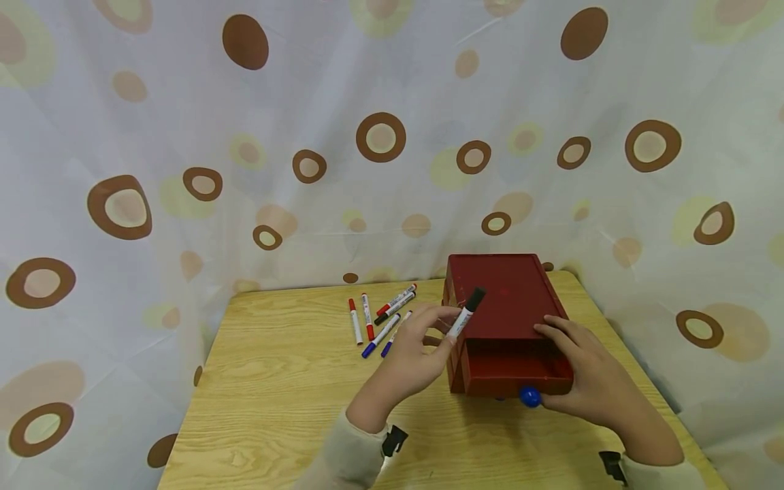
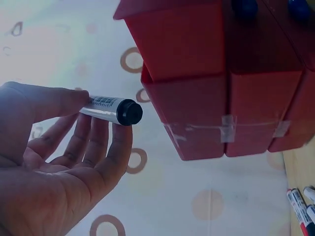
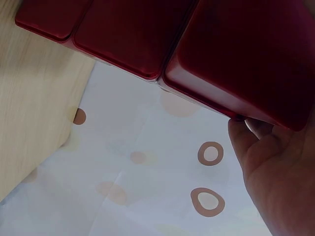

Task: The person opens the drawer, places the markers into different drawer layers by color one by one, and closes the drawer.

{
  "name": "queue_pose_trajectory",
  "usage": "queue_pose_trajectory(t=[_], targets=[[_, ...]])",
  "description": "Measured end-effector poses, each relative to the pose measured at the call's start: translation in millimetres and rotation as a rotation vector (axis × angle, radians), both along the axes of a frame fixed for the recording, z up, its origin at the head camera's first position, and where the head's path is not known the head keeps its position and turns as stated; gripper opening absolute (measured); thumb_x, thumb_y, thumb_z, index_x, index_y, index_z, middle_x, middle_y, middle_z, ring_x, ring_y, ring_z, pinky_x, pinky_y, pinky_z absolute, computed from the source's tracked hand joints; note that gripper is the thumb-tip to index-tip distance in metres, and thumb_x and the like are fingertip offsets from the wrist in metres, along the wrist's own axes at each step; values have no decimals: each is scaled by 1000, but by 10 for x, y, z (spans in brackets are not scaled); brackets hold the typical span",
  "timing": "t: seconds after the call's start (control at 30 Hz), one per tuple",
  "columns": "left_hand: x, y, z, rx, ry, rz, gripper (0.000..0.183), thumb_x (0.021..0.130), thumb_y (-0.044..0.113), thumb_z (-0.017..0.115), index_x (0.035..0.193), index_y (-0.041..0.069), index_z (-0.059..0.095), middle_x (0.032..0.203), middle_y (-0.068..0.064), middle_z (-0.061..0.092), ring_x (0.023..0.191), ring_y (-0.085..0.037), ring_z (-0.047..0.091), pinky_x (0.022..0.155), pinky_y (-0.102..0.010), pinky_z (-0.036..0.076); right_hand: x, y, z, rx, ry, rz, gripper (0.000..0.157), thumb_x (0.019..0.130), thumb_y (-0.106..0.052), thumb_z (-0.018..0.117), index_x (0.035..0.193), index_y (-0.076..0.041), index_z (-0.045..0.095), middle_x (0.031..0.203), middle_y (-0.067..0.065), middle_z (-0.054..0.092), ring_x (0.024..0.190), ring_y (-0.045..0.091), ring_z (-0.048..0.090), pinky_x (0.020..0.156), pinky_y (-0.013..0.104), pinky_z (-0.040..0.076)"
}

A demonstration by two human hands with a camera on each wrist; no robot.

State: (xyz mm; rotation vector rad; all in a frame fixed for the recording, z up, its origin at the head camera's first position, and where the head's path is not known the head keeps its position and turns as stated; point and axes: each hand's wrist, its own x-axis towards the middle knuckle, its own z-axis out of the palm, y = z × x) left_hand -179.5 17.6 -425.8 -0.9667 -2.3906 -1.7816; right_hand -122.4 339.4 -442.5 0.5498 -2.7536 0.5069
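Left hand (image 1: 418,348) pinches marker (image 1: 462,322) near open drawer (image 1: 499,387).

No legible text

From my remote feed I make out small dark print (image 2: 102,102) on the held marker (image 2: 112,109), too blurred to read. Loose markers (image 1: 367,317) bear print too; I can read none of it.

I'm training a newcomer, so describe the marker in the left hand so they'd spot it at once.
On the wooden table stands a red drawer unit with one drawer pulled out. By its left front corner in the head view, the person's left hand pinches a white marker. Unlike the markers lying loose, it is held up, black cap uppermost.
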Motion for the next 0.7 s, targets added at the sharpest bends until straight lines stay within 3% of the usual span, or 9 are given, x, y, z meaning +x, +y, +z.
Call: queue_pose_trajectory(t=[0.4, 0.7], targets=[[182, 294, 29, 24, 103, -173, 37, 105, 6, 63, 139, 20, 65, 125, -1, 63, 107, -5, 64, 86, -20, 61, 1, 28, -61, -14, 4, -1, 113, 55, -34, 107, 153, -13, 53, 158, 16, 47, 138, 44, 47, 96, 72, 51], [185, 369, 5, -16, 176, -194, 36, 105, 5, 62, 140, 17, 63, 126, -2, 63, 111, -5, 64, 86, -16, 59, 4, 13, -74, -13, 34, 7, 113, 54, -31, 106, 153, -15, 54, 157, 15, 49, 137, 44, 48, 96, 70, 51]])
